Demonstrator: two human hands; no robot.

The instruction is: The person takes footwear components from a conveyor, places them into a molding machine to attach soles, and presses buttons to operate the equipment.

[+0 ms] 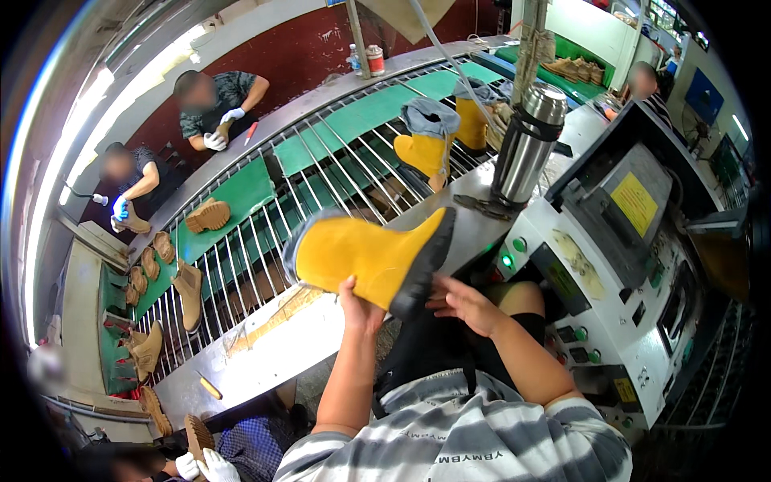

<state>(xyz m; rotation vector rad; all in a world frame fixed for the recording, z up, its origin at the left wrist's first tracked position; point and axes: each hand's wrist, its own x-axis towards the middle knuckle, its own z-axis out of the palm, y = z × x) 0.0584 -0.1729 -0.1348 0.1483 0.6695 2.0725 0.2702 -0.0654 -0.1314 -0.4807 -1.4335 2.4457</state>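
Observation:
I hold a yellow boot (pixel 365 257) with a dark sole in front of me, lying on its side with the sole turned to the right. My left hand (pixel 359 305) grips it from below near the heel. My right hand (pixel 464 305) touches the dark sole at its lower right, fingers spread along the edge. The boot hangs above the metal edge of a conveyor (pixel 265 353).
Two more yellow boots (pixel 426 149) stand on the railed conveyor with green mats (pixel 241 193). Tan boots (pixel 189 293) lie along its left part. A steel flask (pixel 526 145) stands beside a white machine (pixel 618 265) at my right. Other workers (pixel 213 104) sit across the line.

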